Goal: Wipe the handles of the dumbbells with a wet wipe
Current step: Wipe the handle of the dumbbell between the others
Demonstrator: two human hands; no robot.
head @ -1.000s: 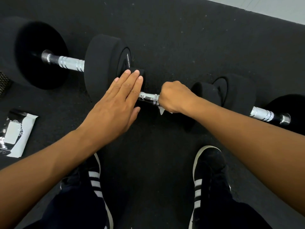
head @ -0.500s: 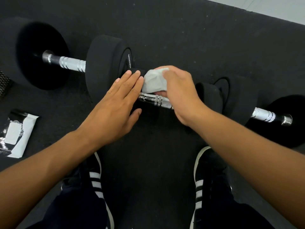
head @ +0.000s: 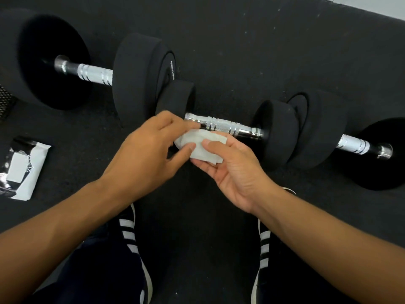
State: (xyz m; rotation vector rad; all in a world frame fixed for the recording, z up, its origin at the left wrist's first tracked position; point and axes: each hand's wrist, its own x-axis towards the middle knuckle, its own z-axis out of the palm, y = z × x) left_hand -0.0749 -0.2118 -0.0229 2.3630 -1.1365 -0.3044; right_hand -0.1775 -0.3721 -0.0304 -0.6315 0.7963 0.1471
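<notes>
My left hand (head: pixel 149 150) and right hand (head: pixel 230 170) pinch a crumpled white wet wipe (head: pixel 200 147) between them, just below the chrome knurled handle (head: pixel 223 126) of the small black dumbbell (head: pixel 278 134) on the floor.

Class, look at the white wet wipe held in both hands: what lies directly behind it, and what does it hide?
Behind the wet wipe lies the middle dumbbell's chrome handle, knurled and ringed, bare to the right. The left hand covers its left end. The wipe hides the fingers of the right hand.
</notes>
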